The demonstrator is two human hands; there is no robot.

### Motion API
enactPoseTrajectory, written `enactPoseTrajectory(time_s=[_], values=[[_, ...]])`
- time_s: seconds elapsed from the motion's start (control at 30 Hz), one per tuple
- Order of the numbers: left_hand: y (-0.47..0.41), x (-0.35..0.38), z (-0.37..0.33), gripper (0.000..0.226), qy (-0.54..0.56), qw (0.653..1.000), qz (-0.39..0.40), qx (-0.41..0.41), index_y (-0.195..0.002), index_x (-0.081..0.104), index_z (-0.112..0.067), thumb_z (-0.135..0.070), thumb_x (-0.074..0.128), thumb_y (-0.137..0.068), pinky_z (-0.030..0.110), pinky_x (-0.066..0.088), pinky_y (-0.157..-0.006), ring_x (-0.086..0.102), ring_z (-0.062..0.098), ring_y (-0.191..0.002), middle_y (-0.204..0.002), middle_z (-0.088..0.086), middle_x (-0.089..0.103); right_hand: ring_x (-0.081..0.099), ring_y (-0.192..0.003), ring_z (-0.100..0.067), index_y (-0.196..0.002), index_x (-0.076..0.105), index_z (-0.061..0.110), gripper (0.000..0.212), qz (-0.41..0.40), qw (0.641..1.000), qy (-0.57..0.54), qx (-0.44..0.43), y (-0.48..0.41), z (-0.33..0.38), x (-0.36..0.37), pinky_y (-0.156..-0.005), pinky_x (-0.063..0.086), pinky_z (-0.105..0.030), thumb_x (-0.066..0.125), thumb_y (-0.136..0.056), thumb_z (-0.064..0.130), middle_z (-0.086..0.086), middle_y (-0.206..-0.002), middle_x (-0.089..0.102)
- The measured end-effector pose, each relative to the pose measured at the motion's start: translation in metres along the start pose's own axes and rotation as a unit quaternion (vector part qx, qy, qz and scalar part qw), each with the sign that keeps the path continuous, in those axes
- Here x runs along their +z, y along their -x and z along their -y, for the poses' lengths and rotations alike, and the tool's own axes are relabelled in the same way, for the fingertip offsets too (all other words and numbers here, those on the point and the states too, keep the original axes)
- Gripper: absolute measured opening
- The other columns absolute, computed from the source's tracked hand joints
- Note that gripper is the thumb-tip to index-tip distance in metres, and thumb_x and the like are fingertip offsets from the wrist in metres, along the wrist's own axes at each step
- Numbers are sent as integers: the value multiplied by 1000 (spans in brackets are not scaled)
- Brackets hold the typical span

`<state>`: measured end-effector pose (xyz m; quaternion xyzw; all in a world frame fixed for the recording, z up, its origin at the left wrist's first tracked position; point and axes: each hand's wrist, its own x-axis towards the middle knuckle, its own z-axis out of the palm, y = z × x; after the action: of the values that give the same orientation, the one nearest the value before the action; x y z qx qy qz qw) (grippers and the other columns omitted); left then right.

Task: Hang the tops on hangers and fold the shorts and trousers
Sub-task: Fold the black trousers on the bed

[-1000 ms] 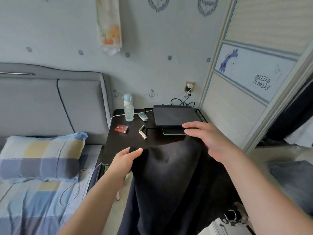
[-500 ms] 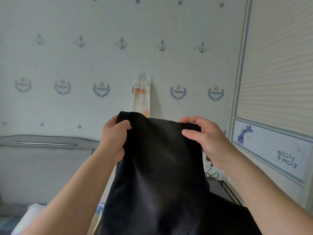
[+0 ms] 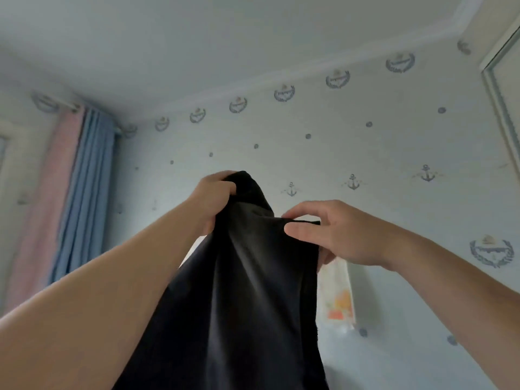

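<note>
Two hands: both raised in front of the wallpapered wall [image 3: 365, 142], holding one black garment [image 3: 247, 291] up between them.
Writing: none can be read; the wall carries only printed wreath crests, anchors and small round marks, all too blurred for letters.
Room: pale ceiling [image 3: 197, 38] above the wall; pink and blue curtains [image 3: 70, 198] hang at the far left of the wall; a pale door frame [image 3: 503, 102] stands at its right edge.
Wall hanging: a narrow pale strip with orange print [image 3: 337, 294] hangs on the wall, just right of the garment and partly behind it.
Left hand [image 3: 216, 201]: closed in a fist around a bunched top corner of the garment, the higher of the two holds.
Right hand [image 3: 332, 235]: thumb in front and fingers behind, pinching the garment's top edge, the grip narrow and the fingers only loosely curled.
Garment: hangs down from both holds in long folds, out of view at the bottom; whether it is a top or trousers cannot be told.
</note>
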<state>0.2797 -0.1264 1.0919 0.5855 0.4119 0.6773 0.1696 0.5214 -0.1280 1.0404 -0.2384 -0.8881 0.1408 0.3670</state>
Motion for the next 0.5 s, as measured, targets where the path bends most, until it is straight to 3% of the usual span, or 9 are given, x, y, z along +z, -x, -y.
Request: enactPoseTrajectory(time_s=[0.17, 0.33, 0.43, 0.5], values=[[-7, -70, -22, 50, -112, 993, 9, 41, -88, 78, -20, 9, 39, -78, 30, 57, -62, 70, 20, -70, -82, 9, 75, 75, -69, -19, -101, 68, 25, 33, -10, 1000, 5, -15, -63, 27, 29, -73, 57, -33, 54, -95, 55, -4, -73, 76], [-2, -133, -29, 51, -256, 964, -16, 74, -74, 76, -26, 9, 39, -77, 26, 55, -60, 67, 12, -66, -70, -2, 72, 73, -79, -16, -105, 66, 24, 18, -85, 991, -64, -77, -126, 39, 88, -70, 55, -30, 66, -92, 36, 2, -84, 76], [7, -163, -30, 52, -332, 939, -26, 88, -68, 75, -27, 10, 39, -78, 19, 51, -55, 66, 5, -60, -65, -7, 70, 65, -104, -6, -131, 55, 32, 43, 28, 983, -160, -89, -154, 54, 137, -87, 51, -28, 70, -90, 34, 11, -116, 68], [15, -183, -28, 54, -370, 924, -44, 89, -64, 73, -28, 11, 38, -78, 16, 49, -53, 62, -1, -57, -62, -10, 67, 62, -112, -2, -135, 53, 35, 46, 128, 959, -232, -102, -167, 66, 174, -87, 49, -23, 69, -92, 33, 15, -126, 65]])
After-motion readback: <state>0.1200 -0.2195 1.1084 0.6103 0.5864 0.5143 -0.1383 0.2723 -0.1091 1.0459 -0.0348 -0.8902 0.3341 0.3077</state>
